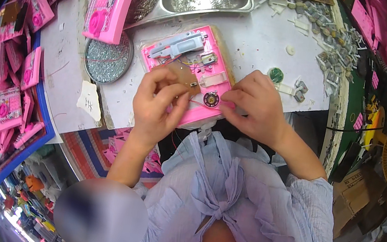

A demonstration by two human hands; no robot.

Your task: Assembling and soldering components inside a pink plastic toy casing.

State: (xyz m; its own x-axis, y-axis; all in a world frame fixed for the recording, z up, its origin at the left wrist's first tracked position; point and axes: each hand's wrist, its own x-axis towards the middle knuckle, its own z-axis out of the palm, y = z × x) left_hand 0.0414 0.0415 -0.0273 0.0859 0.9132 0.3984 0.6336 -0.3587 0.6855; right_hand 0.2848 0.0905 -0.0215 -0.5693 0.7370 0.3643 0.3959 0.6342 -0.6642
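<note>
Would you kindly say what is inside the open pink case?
A grey plastic part, a brown board and a round speaker show; the left hand hides part of the board.

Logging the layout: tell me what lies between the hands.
In the head view, a round black speaker lies between the left hand and right hand, on the pink casing.

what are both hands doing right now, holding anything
Left hand: curled at the brown circuit board; whether it grips anything cannot be told.
Right hand: bent beside the round speaker; any hold cannot be told.
</note>
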